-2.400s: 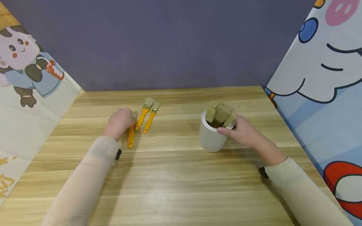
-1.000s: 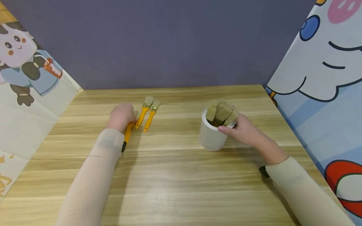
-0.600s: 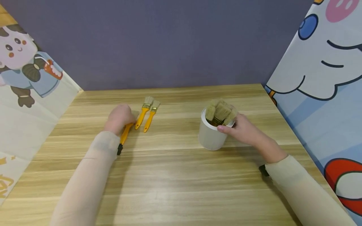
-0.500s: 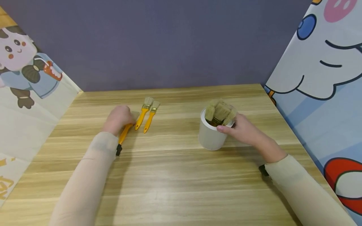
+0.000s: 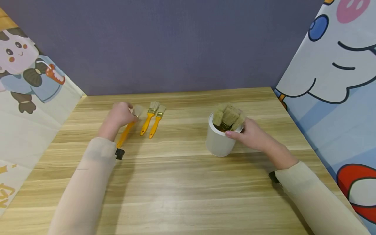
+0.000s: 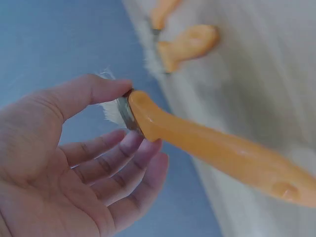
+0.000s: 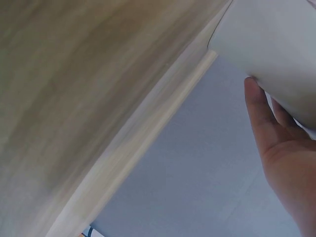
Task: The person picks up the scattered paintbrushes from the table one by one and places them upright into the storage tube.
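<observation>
- Wood-grain table point(image 5: 188, 192) before a grey-purple wall point(image 5: 188, 49), with cartoon panels point(image 5: 337, 85) on both sides.
- Left hand point(image 5: 118, 114): thumb and fingers pinch a brush point(image 6: 212, 143) by its metal band.
- That brush has pale bristles and a smooth orange handle, waisted near the band, with a dimple near the end; it slants, bristles away from the person.
- Just right of it, two spare brushes point(image 5: 148, 120) of the same kind lie side by side on the table.
- Right hand point(image 5: 252, 135): thumb at the rim, fingers round the side, gripping a can point(image 5: 219, 145).
- Can: whitish, white-rimmed, on the table, holding several tan brushes point(image 5: 230, 116), bristles up; their handles are hidden inside.
</observation>
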Tool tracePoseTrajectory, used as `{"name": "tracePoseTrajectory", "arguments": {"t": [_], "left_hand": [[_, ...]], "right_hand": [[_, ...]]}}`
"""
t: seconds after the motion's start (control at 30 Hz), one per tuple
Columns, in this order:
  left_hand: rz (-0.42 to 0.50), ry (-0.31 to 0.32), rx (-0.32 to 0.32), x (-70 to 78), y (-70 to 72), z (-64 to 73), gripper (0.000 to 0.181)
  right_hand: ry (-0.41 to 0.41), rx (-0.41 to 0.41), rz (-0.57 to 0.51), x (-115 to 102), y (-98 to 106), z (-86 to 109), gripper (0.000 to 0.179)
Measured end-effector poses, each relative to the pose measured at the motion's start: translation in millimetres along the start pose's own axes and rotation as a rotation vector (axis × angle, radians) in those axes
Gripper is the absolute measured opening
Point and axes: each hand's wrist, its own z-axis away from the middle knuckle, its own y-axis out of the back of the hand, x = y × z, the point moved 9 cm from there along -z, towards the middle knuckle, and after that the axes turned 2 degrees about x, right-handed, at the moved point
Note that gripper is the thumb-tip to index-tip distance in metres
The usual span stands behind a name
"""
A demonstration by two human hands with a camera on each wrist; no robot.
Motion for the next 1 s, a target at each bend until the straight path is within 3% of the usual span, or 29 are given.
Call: {"name": "tracePoseTrajectory", "arguments": {"t": [0.2, 0.27, 0.5, 0.83, 1.0], "left_hand": [[0.128, 0.002, 0.086, 27.7, 25.0, 15.4, 0.108], [0.148, -0.007, 0.104, 40.2, 31.1, 22.4, 0.111], [0.212, -0.087, 0.143, 84.5, 45.1, 47.0, 0.065], [0.431, -0.178, 0.336, 137.2, 67.0, 90.2, 0.052], [0.575, -0.277, 0.415, 170.4, 74.1, 114.5, 0.045]], "right_hand": [[-0.008, -0.011, -0.004, 0, 0, -0.3, 0.080], [-0.010, -0.013, -0.007, 0, 0, -0.1, 0.080], [-0.012, -0.015, -0.018, 1, 0, 0.1, 0.082], [-0.013, -0.021, -0.017, 1, 0, 0.3, 0.077], [-0.015, -0.027, -0.007, -1, 1, 0.6, 0.075]]}}
